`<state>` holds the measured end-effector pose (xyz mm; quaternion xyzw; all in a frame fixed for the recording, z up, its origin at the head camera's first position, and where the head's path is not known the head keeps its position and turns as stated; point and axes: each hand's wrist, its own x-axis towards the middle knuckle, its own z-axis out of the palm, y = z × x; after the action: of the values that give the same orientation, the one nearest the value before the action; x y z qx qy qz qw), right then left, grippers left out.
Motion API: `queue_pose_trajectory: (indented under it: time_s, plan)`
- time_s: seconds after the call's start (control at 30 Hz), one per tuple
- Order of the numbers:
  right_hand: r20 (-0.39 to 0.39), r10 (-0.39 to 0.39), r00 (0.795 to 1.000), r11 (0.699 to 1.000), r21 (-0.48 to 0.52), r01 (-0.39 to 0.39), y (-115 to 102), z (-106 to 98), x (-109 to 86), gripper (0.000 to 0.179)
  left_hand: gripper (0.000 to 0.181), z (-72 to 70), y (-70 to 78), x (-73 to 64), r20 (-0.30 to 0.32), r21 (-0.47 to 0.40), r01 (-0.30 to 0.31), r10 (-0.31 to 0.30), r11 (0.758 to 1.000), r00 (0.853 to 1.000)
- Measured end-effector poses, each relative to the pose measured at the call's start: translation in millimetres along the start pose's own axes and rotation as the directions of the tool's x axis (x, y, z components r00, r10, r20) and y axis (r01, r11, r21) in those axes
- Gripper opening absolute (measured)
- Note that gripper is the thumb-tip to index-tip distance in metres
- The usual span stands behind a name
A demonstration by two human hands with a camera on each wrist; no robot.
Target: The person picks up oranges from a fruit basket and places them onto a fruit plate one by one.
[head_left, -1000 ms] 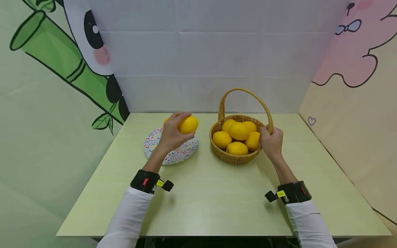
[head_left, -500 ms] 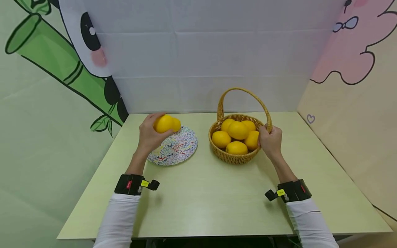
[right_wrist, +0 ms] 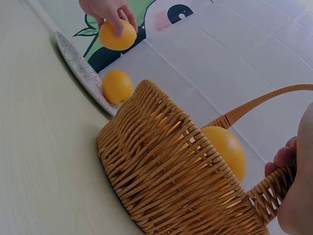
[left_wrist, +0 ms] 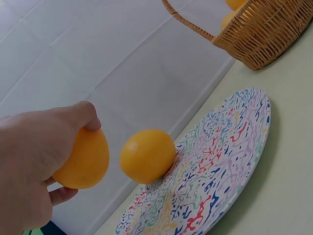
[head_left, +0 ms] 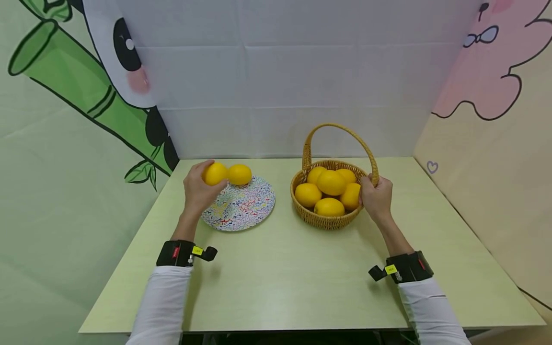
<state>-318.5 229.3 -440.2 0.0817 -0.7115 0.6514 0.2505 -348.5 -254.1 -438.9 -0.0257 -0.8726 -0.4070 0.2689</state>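
My left hand [head_left: 200, 189] grips an orange [head_left: 215, 173] between thumb and fingers, holding it above the left back part of a round plate [head_left: 241, 211] with a colourful squiggle pattern. A second orange [left_wrist: 147, 156] rests on the plate toward its back edge; in the left wrist view a gap separates it from the held one. My right hand [head_left: 377, 197] holds the base of the handle of a wicker basket [head_left: 325, 221] at its right side. Several oranges [head_left: 331, 182] are piled inside the basket. In the right wrist view its woven wall [right_wrist: 161, 171] hides most of them.
Plate and basket stand side by side on a pale table [head_left: 276, 278], with a gap between them. A grey-white backdrop [head_left: 258, 86] rises behind the table, and printed walls stand on both sides. The basket's tall handle [head_left: 332, 125] arches above its rim.
My left hand has moved left with its orange, from over the plate's right back to its left back, exposing the orange on the plate. The right hand and basket stay put.
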Motion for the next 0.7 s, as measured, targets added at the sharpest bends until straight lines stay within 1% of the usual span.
queue_pose_trajectory:
  time_s: [0.13,0.3,0.7]
  plan:
    - [0.005,-0.012,1.000,1.000,0.002,0.012,1.3,-0.3,-0.3,0.045,0.069,1.4,-7.9,0.5,-0.006,0.030,0.046,-0.045,0.999,0.999]
    - [0.000,-0.022,1.000,1.000,0.006,0.022,2.5,0.0,0.6,0.045,0.069,3.1,-15.8,1.8,0.001,0.045,0.079,-0.079,0.996,0.997]
    - [-0.013,0.020,1.000,1.000,-0.005,-0.020,3.8,-0.6,1.5,0.046,0.070,11.2,-30.5,6.9,0.041,0.110,0.146,-0.152,0.983,0.988]
